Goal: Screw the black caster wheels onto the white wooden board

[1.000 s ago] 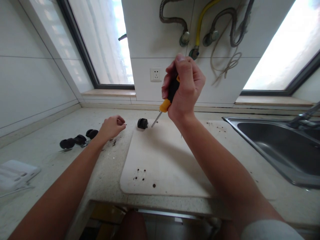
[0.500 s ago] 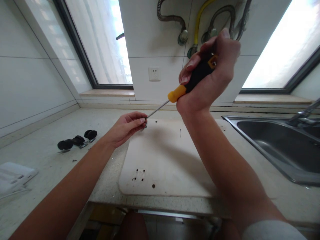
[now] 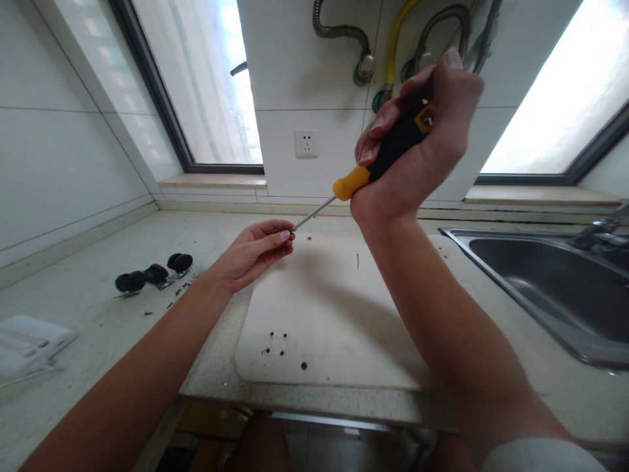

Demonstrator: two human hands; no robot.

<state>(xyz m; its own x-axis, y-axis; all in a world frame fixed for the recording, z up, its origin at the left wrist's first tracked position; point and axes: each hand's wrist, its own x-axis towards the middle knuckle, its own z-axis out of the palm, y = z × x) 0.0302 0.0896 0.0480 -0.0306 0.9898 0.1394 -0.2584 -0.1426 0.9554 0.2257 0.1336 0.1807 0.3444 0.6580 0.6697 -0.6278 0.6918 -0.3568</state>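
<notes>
My right hand [image 3: 417,137] is closed round the black and yellow handle of a screwdriver [image 3: 351,183], raised above the board. Its thin metal shaft slants down to the left, and the tip meets the fingertips of my left hand [image 3: 260,249]. Thumb and fingers there are pinched together at the tip; whatever small piece they hold is too hidden to name. Both hands are over a pale, round-cornered board [image 3: 314,308] lying on the counter. Several small holes show near its front left corner. Black caster wheels [image 3: 156,274] with metal plates rest on the counter left of my left hand.
Small dark screws [image 3: 183,288] lie beside the casters. A white plastic object [image 3: 32,347] sits at the far left. On the right is a steel sink [image 3: 531,288] with a tap. Hoses and a wall socket [image 3: 306,144] are on the back wall.
The view has shifted slightly, and both hands keep almost the same pose. A small metal piece below my left fingertips is now hidden. More screws show beside my left forearm.
</notes>
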